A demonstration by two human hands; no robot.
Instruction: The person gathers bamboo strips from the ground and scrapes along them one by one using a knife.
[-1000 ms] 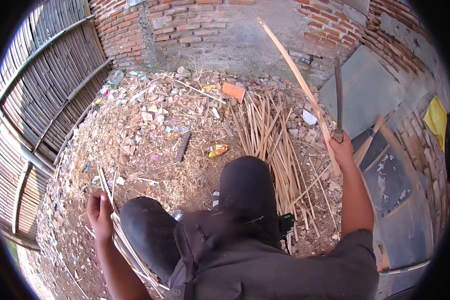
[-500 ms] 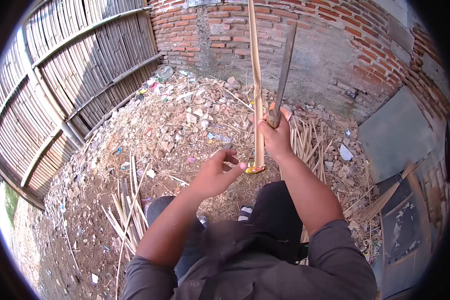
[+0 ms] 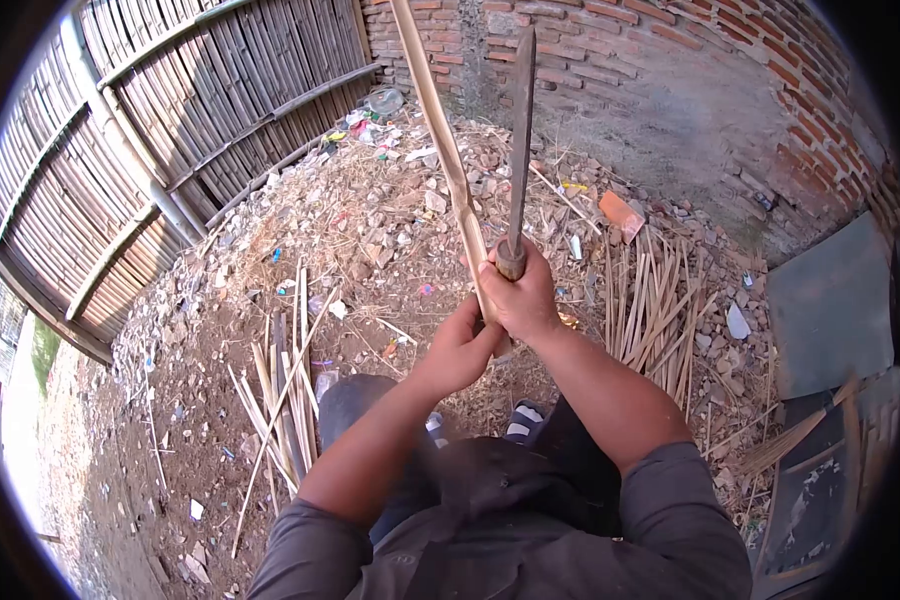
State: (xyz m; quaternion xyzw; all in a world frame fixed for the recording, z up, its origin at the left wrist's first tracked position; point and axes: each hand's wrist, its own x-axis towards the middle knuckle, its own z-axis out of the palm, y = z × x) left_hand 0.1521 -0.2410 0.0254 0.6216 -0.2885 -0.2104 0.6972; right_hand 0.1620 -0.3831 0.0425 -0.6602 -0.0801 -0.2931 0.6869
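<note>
A long split bamboo strip slants up and away from me, with a knobby joint partway along it. My left hand is closed around its lower part, close to the near end. In my right hand is the handle of a machete, its dark, narrow blade pointing upward. The right thumb and fingers also lie against the bamboo, just above the left hand. Blade and strip stand apart at the top and come together near the right hand.
Bamboo strips lie in piles on the left and right. Rubble and litter cover the ground. An orange tile piece rests before the brick wall. A bamboo fence runs along the left, and a grey board leans at right.
My left hand has gone from loosely open beside the bamboo to gripping its lower part. The strip now tilts left and its lower end is lifted toward me. The machete stands more upright.
</note>
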